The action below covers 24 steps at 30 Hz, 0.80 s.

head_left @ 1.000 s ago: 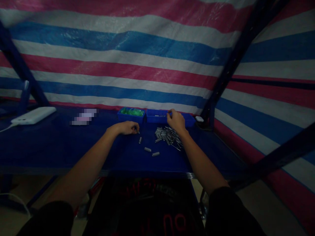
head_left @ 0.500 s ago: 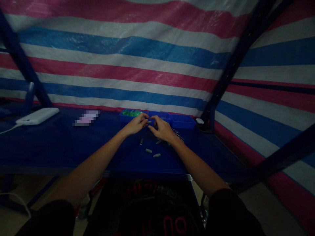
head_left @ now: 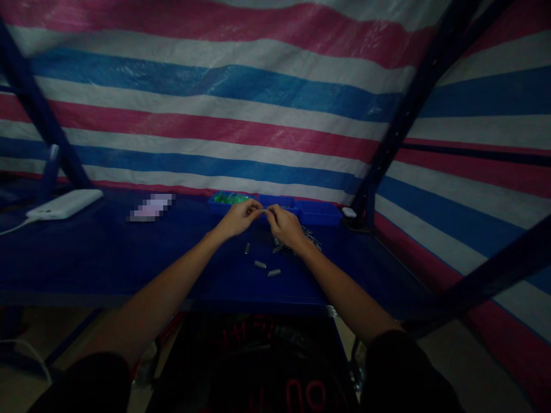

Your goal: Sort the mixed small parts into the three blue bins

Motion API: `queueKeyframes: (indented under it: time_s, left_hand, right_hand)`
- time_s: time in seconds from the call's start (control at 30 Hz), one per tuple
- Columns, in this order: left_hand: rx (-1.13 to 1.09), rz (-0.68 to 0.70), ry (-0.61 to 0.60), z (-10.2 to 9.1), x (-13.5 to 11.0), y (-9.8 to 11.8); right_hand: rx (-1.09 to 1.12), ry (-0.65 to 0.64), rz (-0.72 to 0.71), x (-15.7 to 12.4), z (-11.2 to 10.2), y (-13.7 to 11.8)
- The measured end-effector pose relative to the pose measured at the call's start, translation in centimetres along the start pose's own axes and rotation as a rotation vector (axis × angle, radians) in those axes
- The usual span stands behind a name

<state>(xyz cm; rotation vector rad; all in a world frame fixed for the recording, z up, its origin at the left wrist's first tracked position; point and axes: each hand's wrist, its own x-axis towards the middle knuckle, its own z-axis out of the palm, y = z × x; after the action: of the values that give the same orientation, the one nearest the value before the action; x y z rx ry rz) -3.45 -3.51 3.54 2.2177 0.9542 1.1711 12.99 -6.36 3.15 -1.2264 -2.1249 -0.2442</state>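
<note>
Right hand point(head_left: 286, 225) has closed its fingertips since the earlier frame. Head view: it and the left hand point(head_left: 238, 218) both pinch a small metal piece point(head_left: 264, 210) between them above the bench point(head_left: 112, 258), long axis running side to side, neither grip nearer.

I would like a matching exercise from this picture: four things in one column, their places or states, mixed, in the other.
1. Left hand
2. Green material
3. White device
4. Thin metal rods

A. At the table's left side, cable attached
B. Beside the right hand's wrist, partly hidden
C. Fingertips at a small piece
D. In the leftmost blue tray

Pairs: 1-C, 2-D, 3-A, 4-B
</note>
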Motion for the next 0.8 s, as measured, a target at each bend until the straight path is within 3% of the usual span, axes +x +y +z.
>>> queueKeyframes:
  time_s: [0.2, 0.4, 0.5, 0.63, 0.8]
  left_hand:
    - [0.241, -0.077, -0.085, -0.8, -0.1, 1.3]
    - [0.467, -0.324, -0.551, -2.2, -1.5, 1.0]
    - [0.509, -0.371, -0.665, -2.2, -2.0, 0.9]
    - [0.555, -0.347, -0.631, -2.0, -1.9, 1.4]
    - [0.622, -0.382, -0.561, -1.8, -1.8, 1.5]
  right_hand:
    - [-0.019, 0.061, -0.042, 0.1, -0.5, -0.5]
    - [-0.015, 0.266, 0.168, 1.0, -2.3, 2.2]
    - [0.002, 0.393, 0.302, 1.2, -3.3, 3.9]
    - [-0.093, 0.437, 0.384, 1.4, -4.2, 5.1]
    - [-0.169, 0.326, 0.372, 2.0, -3.4, 5.6]
